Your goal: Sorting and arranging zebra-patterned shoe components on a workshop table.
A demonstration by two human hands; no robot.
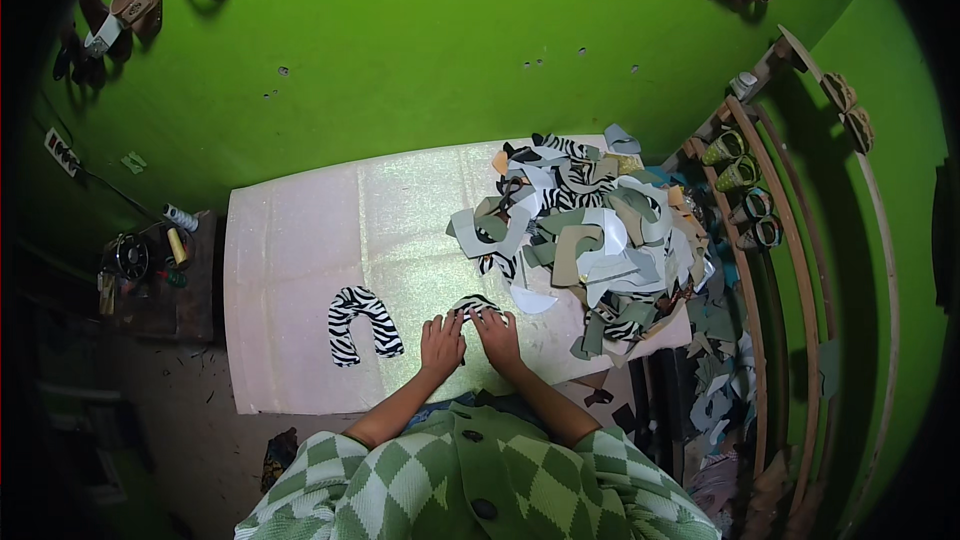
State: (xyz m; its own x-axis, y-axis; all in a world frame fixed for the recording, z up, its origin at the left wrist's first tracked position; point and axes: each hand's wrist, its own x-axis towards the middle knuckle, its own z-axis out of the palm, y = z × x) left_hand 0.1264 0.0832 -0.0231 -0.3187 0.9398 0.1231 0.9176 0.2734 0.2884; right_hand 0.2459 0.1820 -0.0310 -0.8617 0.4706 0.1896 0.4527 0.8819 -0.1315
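On the pale table point(290, 240), fingers point(490, 320) of both hands point(441, 344) point(499, 339) partly hide a zebra-striped piece point(475, 302), whether pinching, I cannot tell.

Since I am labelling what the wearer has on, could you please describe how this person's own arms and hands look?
The left hand and right hand wear no gloves, and the forearms are bare. The loose knit sleeves carry a green and white diamond pattern. Any rings are too small to make out.
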